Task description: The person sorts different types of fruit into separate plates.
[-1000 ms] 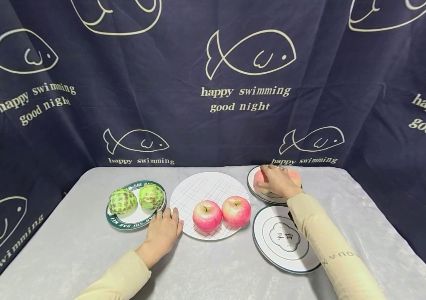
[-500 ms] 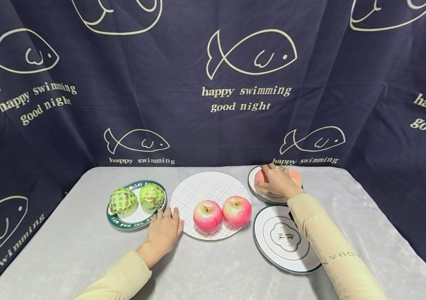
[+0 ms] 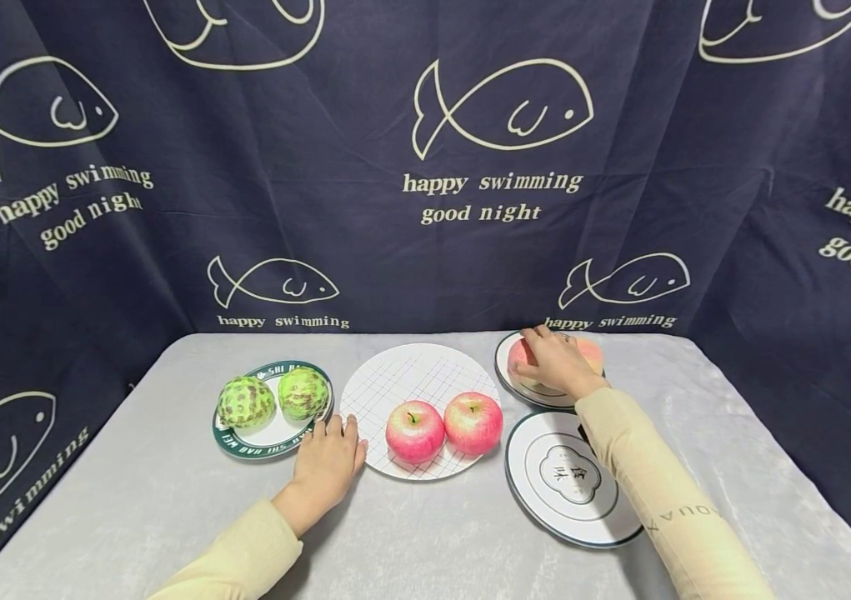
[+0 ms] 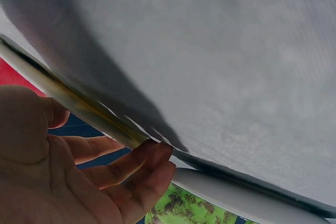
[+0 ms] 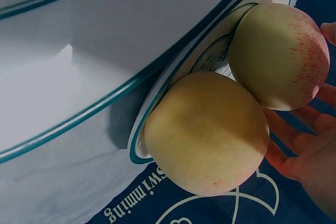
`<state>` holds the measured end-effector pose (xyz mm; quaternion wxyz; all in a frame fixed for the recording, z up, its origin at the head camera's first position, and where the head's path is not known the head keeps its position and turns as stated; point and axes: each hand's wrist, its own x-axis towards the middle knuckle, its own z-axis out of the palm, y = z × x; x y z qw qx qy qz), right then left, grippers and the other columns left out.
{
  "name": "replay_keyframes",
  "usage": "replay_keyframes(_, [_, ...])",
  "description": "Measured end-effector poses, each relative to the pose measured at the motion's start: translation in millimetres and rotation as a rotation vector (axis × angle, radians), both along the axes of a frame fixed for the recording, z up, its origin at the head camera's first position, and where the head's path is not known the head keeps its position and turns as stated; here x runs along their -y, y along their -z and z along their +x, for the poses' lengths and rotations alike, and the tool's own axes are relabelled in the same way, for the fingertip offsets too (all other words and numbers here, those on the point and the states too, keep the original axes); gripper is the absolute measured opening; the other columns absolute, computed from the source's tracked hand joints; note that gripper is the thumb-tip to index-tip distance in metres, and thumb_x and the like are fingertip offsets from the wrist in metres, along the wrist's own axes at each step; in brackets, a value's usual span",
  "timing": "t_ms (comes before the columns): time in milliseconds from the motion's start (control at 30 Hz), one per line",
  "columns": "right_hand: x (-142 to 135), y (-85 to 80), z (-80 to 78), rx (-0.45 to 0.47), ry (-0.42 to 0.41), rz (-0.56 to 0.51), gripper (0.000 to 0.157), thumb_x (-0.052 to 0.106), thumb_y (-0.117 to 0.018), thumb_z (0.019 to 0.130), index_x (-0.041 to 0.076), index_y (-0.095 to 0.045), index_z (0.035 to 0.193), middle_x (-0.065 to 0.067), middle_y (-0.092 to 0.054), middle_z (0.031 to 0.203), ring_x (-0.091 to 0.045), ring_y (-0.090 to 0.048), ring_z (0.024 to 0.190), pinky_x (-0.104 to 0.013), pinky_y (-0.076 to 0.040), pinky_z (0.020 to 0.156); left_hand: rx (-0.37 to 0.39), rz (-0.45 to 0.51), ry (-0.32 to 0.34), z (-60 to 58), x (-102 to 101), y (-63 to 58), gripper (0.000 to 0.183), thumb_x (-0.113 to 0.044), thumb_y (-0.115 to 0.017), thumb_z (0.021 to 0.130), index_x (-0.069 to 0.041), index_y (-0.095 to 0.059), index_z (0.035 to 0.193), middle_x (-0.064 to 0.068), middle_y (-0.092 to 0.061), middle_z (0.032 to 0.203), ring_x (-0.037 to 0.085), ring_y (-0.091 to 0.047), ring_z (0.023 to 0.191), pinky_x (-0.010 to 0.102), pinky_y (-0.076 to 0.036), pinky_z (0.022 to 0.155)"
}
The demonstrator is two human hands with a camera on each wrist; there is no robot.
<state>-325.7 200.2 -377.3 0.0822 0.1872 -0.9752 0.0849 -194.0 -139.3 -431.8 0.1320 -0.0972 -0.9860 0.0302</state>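
Observation:
At the back right, a plate with a dark rim (image 3: 502, 373) bears two peaches. My right hand (image 3: 556, 362) curls its fingers and thumb around the left, redder peach (image 5: 278, 59), which sits on the plate. The other peach (image 5: 207, 135) touches it in the right wrist view. My left hand (image 3: 323, 467) lies palm down with loosely bent fingers, between the green-rimmed plate (image 3: 245, 448) and the round white checked plate (image 3: 395, 375). Its fingertips are at the plates' edges in the left wrist view, and it holds nothing.
Two red apples, a left one (image 3: 414, 431) and a right one (image 3: 473, 422), sit on the checked plate. Two green, brown-patched fruits (image 3: 245, 402) lie on the green-rimmed plate. A bare dark-rimmed plate (image 3: 538, 483) lies under my right forearm. A dark fish-print cloth (image 3: 470, 275) encloses the table.
The head view has shifted very slightly. Both hands, the fruits and the plates otherwise keep their places.

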Motion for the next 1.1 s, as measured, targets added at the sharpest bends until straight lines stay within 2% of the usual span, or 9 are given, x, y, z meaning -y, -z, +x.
replay_keyframes(200, [0.2, -0.9, 0.3, -0.021, -0.005, -0.006, 0.062, 0.031, -0.067, 0.077, -0.003, -0.047, 0.126, -0.023, -0.05, 0.119, -0.044, -0.048, 0.107, -0.06, -0.037, 0.085, 0.007, -0.003, 0.0, 0.1, -0.1, -0.2, 0.044, -0.033, -0.048, 0.092, 0.002, -0.055, 0.118, 0.018, -0.055, 0.1, 0.035, -0.054, 0.092, 0.046, -0.046, 0.079])
replay_keyframes(467, [4.5, -5.5, 4.7, -0.052, -0.032, 0.009, 0.06, 0.03, -0.066, 0.077, -0.001, -0.049, 0.126, -0.02, -0.05, 0.123, -0.041, -0.046, 0.113, -0.061, -0.034, 0.092, 0.017, -0.006, -0.001, -0.5, 0.3, 0.4, 0.044, -0.033, -0.048, 0.092, 0.002, -0.054, 0.119, 0.019, -0.055, 0.101, 0.035, -0.054, 0.093, 0.046, -0.046, 0.079])
replay_keyframes(833, [13.0, -11.5, 18.8, -0.149, -0.095, -0.001, 0.054, 0.032, -0.064, 0.08, 0.001, -0.052, 0.123, -0.019, -0.053, 0.119, -0.039, -0.049, 0.109, -0.057, -0.037, 0.09, 0.022, -0.004, -0.001, 0.2, 0.3, -2.1, 0.044, -0.033, -0.047, 0.092, 0.002, -0.054, 0.119, 0.019, -0.055, 0.101, 0.035, -0.054, 0.092, 0.045, -0.046, 0.079])
replay_keyframes(1100, [21.8, -8.0, 29.0, -0.21, -0.152, 0.001, 0.046, 0.033, -0.06, 0.084, 0.004, -0.054, 0.119, -0.014, -0.056, 0.116, -0.035, -0.053, 0.101, -0.053, -0.039, 0.084, 0.037, -0.009, -0.007, -0.5, 0.2, -1.6, 0.045, -0.034, -0.047, 0.092, 0.001, -0.054, 0.12, 0.019, -0.055, 0.103, 0.035, -0.054, 0.094, 0.046, -0.046, 0.08])
